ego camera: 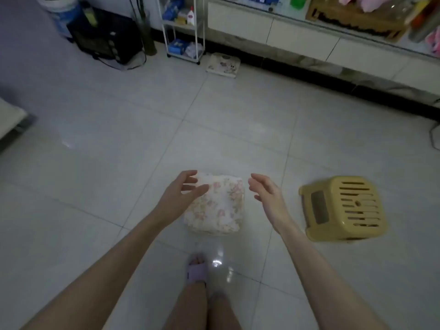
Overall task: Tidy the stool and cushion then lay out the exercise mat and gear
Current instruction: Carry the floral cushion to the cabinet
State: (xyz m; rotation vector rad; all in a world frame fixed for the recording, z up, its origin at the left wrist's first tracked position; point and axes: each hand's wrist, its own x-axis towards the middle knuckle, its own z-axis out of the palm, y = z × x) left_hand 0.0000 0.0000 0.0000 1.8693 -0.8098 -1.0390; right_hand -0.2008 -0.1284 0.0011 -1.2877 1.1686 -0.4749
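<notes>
A foot in a lilac slipper (196,270) stood nearest on the tiled floor (95,151). Beyond it, the left hand (182,189) and right hand (264,190) hovered empty, fingers spread, either side of the floral cushion (220,206). The yellow stool (345,208) lay tipped to its right.

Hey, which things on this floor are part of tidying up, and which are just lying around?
Part of the job:
floral fabric cushion
yellow slotted plastic stool, tipped on its side

Just lying about:
white wire shelf trolley
black box appliance
small patterned white floor scale
</notes>
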